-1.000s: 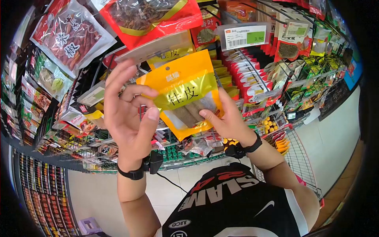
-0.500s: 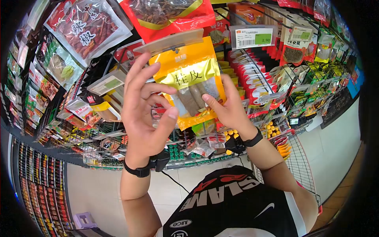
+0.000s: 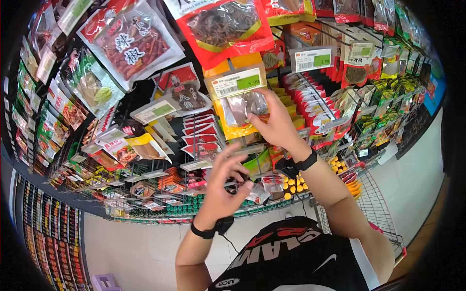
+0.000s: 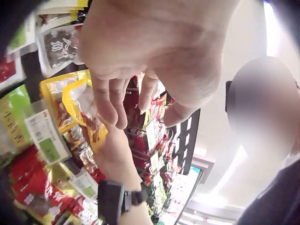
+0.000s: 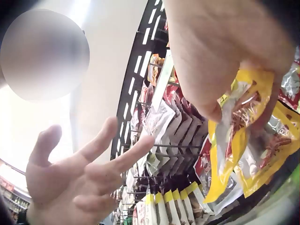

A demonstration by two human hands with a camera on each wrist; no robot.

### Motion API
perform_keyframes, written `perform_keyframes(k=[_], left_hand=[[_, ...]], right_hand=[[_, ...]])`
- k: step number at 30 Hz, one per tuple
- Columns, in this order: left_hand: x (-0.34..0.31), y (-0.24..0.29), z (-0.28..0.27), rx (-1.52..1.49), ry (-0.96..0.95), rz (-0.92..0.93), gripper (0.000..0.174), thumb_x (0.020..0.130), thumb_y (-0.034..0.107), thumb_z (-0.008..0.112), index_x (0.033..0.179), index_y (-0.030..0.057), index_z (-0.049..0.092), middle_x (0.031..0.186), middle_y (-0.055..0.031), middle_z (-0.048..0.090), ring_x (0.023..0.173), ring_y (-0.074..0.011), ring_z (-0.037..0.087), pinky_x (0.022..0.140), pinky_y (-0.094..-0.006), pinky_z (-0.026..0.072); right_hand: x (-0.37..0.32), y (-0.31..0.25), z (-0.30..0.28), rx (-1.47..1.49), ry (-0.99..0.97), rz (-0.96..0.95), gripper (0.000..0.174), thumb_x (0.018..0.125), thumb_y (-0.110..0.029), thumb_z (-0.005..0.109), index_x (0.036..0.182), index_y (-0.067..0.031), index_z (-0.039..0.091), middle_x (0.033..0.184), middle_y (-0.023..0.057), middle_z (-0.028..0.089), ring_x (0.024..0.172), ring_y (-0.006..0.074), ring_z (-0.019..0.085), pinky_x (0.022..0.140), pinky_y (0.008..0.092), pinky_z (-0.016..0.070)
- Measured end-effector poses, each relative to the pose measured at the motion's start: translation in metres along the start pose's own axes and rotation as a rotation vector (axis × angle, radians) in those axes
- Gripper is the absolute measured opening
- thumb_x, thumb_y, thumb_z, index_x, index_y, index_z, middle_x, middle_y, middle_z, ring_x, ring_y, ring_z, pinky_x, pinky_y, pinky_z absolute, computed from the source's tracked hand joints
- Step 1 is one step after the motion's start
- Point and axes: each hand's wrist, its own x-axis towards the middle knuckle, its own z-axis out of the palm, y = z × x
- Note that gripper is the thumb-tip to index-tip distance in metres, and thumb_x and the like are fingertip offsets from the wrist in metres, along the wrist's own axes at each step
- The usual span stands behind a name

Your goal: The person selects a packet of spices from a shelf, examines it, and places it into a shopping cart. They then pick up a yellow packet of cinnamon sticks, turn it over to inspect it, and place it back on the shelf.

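My right hand (image 3: 277,121) pinches the lower right side of a yellow spice packet (image 3: 237,109), its thumb across the front. In the head view a price tag (image 3: 238,83) covers the packet's upper part. The right wrist view shows the yellow packet (image 5: 233,133) bent under the fingers, with another yellow packet (image 5: 272,152) behind it. My left hand (image 3: 224,182) hovers below and left of the packet, holding nothing, its fingers loosely bent and spread. It overlaps the lower shelf goods in the head view.
Above the packet hangs a large red bag of star anise (image 3: 221,29). A chili bag (image 3: 131,43) hangs at upper left. Red-and-white packets (image 3: 310,104) line a hook on the right. A wire shopping cart (image 3: 371,194) stands at lower right.
The right hand has moved the yellow packet up to the rack, and its top is now behind the price tag. The left hand has dropped lower and to the right, away from the packet.
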Motion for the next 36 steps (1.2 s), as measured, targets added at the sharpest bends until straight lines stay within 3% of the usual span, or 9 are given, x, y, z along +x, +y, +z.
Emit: perform_keyframes(k=[11, 14, 19, 22, 24, 28, 29, 31, 36], left_hand=[[-0.120, -0.066, 0.052, -0.346, -0.103, -0.378, 0.049, 0.090, 0.000, 0.065, 0.136, 0.0033, 0.049, 0.130, -0.0076, 0.059, 0.099, -0.0144, 0.064, 0.084, -0.0294, 0.0509], [-0.148, -0.073, 0.050, -0.347, -0.063, -0.383, 0.044, 0.089, 0.004, 0.068, 0.131, 0.0055, 0.054, 0.104, -0.0067, 0.069, 0.091, -0.0135, 0.067, 0.078, -0.0276, 0.0520], [-0.169, -0.073, 0.047, -0.380, -0.090, -0.414, 0.035, 0.092, 0.004, 0.066, 0.125, 0.0040, 0.056, 0.114, -0.0060, 0.067, 0.094, -0.0127, 0.064, 0.081, -0.0277, 0.0512], [-0.182, -0.089, 0.066, -0.421, -0.161, -0.423, 0.031, 0.092, 0.004, 0.065, 0.122, 0.0039, 0.058, 0.114, -0.0058, 0.067, 0.096, -0.0123, 0.063, 0.082, -0.0273, 0.0507], [-0.190, -0.092, 0.082, -0.469, -0.196, -0.421, 0.029, 0.092, 0.005, 0.065, 0.121, 0.0041, 0.059, 0.114, -0.0056, 0.067, 0.096, -0.0119, 0.063, 0.083, -0.0272, 0.0505], [-0.216, -0.108, 0.092, -0.522, -0.271, -0.323, 0.032, 0.090, 0.009, 0.070, 0.120, 0.0024, 0.059, 0.110, -0.0058, 0.066, 0.097, -0.0138, 0.061, 0.084, -0.0285, 0.0502], [-0.225, -0.114, 0.090, -0.302, -0.490, -0.322, 0.036, 0.087, 0.012, 0.074, 0.118, 0.0006, 0.060, 0.111, -0.0087, 0.066, 0.100, -0.0177, 0.062, 0.085, -0.0303, 0.0507], [-0.240, -0.117, 0.107, -0.342, -0.558, -0.324, 0.037, 0.087, 0.015, 0.075, 0.117, -0.0001, 0.061, 0.111, -0.0111, 0.066, 0.101, -0.0201, 0.062, 0.087, -0.0318, 0.0507], [-0.253, -0.117, 0.144, -0.486, -0.665, -0.391, 0.039, 0.089, 0.022, 0.074, 0.119, 0.0000, 0.061, 0.116, -0.0148, 0.065, 0.105, -0.0238, 0.062, 0.090, -0.0356, 0.0501]], right_hand=[[0.004, 0.001, 0.001, -0.202, -0.214, 0.070, 0.080, 0.085, -0.022, 0.071, 0.149, -0.0017, 0.029, 0.146, 0.0335, 0.035, 0.137, 0.0463, 0.037, 0.112, 0.0442, 0.0350], [-0.002, -0.012, 0.001, -0.213, -0.196, 0.113, 0.079, 0.085, -0.022, 0.070, 0.149, -0.0017, 0.029, 0.150, 0.0332, 0.029, 0.137, 0.0484, 0.035, 0.112, 0.0453, 0.0345], [-0.043, -0.063, 0.008, -0.297, -0.099, 0.051, 0.075, 0.085, -0.020, 0.071, 0.148, -0.0037, 0.034, 0.156, 0.0319, 0.015, 0.141, 0.0514, 0.026, 0.114, 0.0511, 0.0310], [-0.085, -0.100, 0.021, -0.329, -0.073, 0.056, 0.076, 0.084, -0.023, 0.074, 0.147, -0.0058, 0.036, 0.157, 0.0316, 0.016, 0.144, 0.0481, 0.024, 0.116, 0.0503, 0.0283], [-0.124, -0.108, 0.030, -0.162, -0.223, 0.089, 0.072, 0.088, -0.025, 0.071, 0.148, -0.0057, 0.038, 0.158, 0.0269, 0.023, 0.145, 0.0428, 0.027, 0.116, 0.0481, 0.0280], [-0.220, -0.088, 0.036, 0.460, -1.188, 0.549, 0.049, 0.101, -0.030, 0.056, 0.141, -0.0038, 0.045, 0.145, 0.0182, 0.048, 0.134, 0.0296, 0.046, 0.109, 0.0391, 0.0377], [-0.240, -0.084, 0.034, 0.472, -1.196, 0.478, 0.048, 0.101, -0.030, 0.055, 0.140, -0.0036, 0.046, 0.142, 0.0182, 0.050, 0.131, 0.0293, 0.048, 0.107, 0.0384, 0.0390], [-0.272, -0.079, 0.030, 0.496, -1.206, 0.340, 0.045, 0.103, -0.032, 0.053, 0.138, -0.0034, 0.047, 0.136, 0.0182, 0.053, 0.125, 0.0287, 0.052, 0.103, 0.0369, 0.0416], [-0.307, -0.076, 0.015, 0.449, -1.237, 0.459, 0.045, 0.103, -0.034, 0.053, 0.136, -0.0046, 0.049, 0.127, 0.0173, 0.058, 0.118, 0.0298, 0.056, 0.100, 0.0375, 0.0437]])
